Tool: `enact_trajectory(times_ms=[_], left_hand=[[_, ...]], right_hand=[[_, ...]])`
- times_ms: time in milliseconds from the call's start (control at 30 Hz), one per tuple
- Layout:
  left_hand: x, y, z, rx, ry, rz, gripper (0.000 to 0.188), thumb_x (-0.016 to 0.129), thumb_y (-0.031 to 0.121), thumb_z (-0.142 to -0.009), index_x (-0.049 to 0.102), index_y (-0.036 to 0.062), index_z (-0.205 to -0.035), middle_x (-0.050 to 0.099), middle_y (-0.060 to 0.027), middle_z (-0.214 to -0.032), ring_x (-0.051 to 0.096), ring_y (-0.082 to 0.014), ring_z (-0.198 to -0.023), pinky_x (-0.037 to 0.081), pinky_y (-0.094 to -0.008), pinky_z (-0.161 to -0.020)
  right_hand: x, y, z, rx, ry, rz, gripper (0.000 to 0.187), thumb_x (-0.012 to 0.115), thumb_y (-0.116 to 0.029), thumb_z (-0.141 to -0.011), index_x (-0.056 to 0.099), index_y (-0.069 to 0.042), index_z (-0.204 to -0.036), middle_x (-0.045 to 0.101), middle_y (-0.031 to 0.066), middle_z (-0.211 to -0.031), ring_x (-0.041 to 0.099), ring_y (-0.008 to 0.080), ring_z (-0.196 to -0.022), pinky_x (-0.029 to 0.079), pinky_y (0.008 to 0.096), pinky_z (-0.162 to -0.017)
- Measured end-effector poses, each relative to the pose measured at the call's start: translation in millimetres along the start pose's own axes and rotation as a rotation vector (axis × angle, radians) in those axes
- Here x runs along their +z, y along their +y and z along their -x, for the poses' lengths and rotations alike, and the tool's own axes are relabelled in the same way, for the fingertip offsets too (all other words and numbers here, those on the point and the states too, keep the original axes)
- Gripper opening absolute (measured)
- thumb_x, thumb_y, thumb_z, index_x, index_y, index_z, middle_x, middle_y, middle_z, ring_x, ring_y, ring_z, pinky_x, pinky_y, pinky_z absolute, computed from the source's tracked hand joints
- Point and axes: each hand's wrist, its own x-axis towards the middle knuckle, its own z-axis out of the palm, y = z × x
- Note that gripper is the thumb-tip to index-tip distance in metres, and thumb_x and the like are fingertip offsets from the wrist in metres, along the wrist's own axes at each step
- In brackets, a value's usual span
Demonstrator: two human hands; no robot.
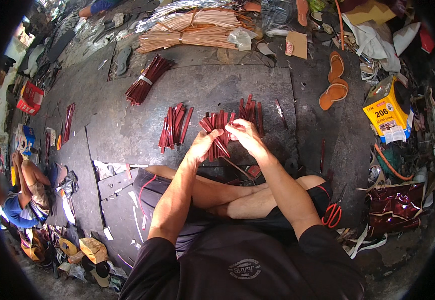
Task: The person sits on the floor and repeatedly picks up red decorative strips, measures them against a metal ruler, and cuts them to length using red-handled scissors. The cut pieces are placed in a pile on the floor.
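Both hands are close together over the dark mat in front of my crossed legs. My left hand [205, 144] is closed round a few glossy dark red strips [220, 146], which slant out past its fingertips. Beside it, my right hand [245, 136] has thumb and fingers pinched together among the strips; what lies between them is too small to make out. More loose red strips [175, 125] lie in a group left of my hands. Another group of strips [250, 110] lies just beyond my right hand, partly hidden by it.
A tied red bundle [148, 80] lies beyond, with pale stick bundles [187, 39] farther back. Orange sandals [334, 92] and a yellow box [387, 111] are at right. Red-handled scissors [332, 214] lie by my right knee. Another person [22, 192] sits at far left.
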Motion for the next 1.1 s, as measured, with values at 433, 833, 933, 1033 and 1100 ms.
enact_trajectory(times_ms=[433,833,933,1033,1100], left_hand=[[-1.9,-0.8,-3.2,-0.018,0.05,-0.014,0.034,0.07,0.017,-0.089,0.061,-0.0038,-0.115,0.07,-0.0126,-0.103,0.067,-0.0204,-0.092,0.057,-0.0344,-0.078],[7.7,6.9,3.9,-0.001,-0.048,-0.04,0.035,0.074,0.018,-0.087,0.063,0.0009,-0.115,0.068,-0.0072,-0.102,0.065,-0.0169,-0.089,0.054,-0.0333,-0.079],[5.3,6.0,3.7,0.017,-0.053,-0.042,0.035,0.074,0.02,-0.086,0.063,0.0027,-0.115,0.068,-0.0071,-0.102,0.065,-0.0167,-0.09,0.053,-0.0333,-0.078],[0.7,-0.5,0.0,0.055,-0.07,-0.067,0.035,0.074,0.021,-0.087,0.063,0.0034,-0.115,0.068,-0.0072,-0.102,0.065,-0.0173,-0.091,0.053,-0.0339,-0.078],[1.6,-0.5,-1.4,0.077,-0.078,-0.084,0.035,0.074,0.021,-0.087,0.063,0.0034,-0.115,0.068,-0.0077,-0.103,0.065,-0.0179,-0.093,0.053,-0.0342,-0.079]], right_hand=[[-37.7,-4.7,-17.4,-0.249,0.394,0.445,0.033,0.065,-0.027,-0.093,0.061,-0.001,-0.111,0.07,0.011,-0.091,0.068,0.0185,-0.083,0.055,0.0343,-0.073],[-0.9,-6.8,1.5,-0.073,-0.09,0.002,0.026,0.068,-0.021,-0.092,0.064,0.001,-0.104,0.067,0.0074,-0.084,0.064,0.0122,-0.072,0.054,0.0261,-0.064],[0.8,-11.6,2.6,-0.015,-0.074,-0.012,0.025,0.068,-0.022,-0.092,0.064,0.0,-0.104,0.066,0.0058,-0.085,0.064,0.0115,-0.074,0.054,0.0254,-0.065],[3.2,-13.8,5.1,0.017,-0.085,0.037,0.025,0.066,-0.027,-0.094,0.064,-0.003,-0.102,0.066,0.0035,-0.09,0.063,0.0108,-0.08,0.052,0.0256,-0.072],[4.2,-14.1,5.7,0.001,-0.075,0.035,0.028,0.068,-0.026,-0.092,0.064,-0.001,-0.103,0.066,0.0039,-0.088,0.062,0.0107,-0.076,0.053,0.0255,-0.068]])
